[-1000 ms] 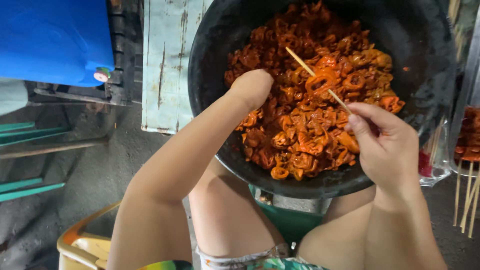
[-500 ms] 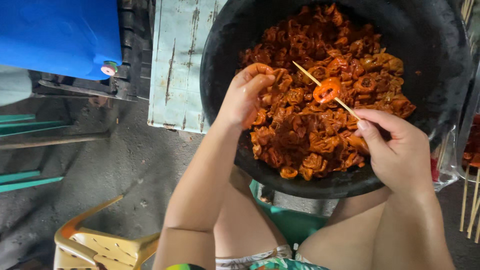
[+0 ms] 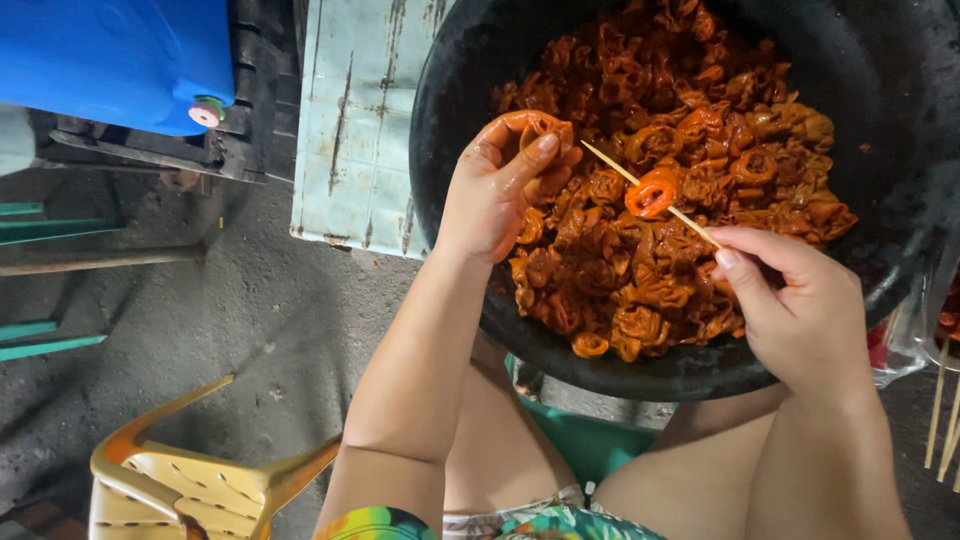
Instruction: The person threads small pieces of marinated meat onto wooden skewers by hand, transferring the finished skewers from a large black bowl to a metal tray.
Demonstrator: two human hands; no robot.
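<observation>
Both arms are bare to the upper edge of view, the left hand (image 3: 505, 190) smeared with orange-red sauce on its fingers, the right hand (image 3: 800, 305) cleaner with short unpainted nails, and a bright tie-dye garment (image 3: 540, 522) of green, yellow and blue covers the lap.

I see the left hand (image 3: 500, 190) has come up out of the meat pile (image 3: 660, 230) where it was digging one second ago, and now it pinches one orange piece (image 3: 535, 128) near the skewer (image 3: 650, 195) tip. The right hand (image 3: 800, 310) has lowered a little. The ring of meat (image 3: 652, 192) already on the stick sits more clear above the pile
</observation>
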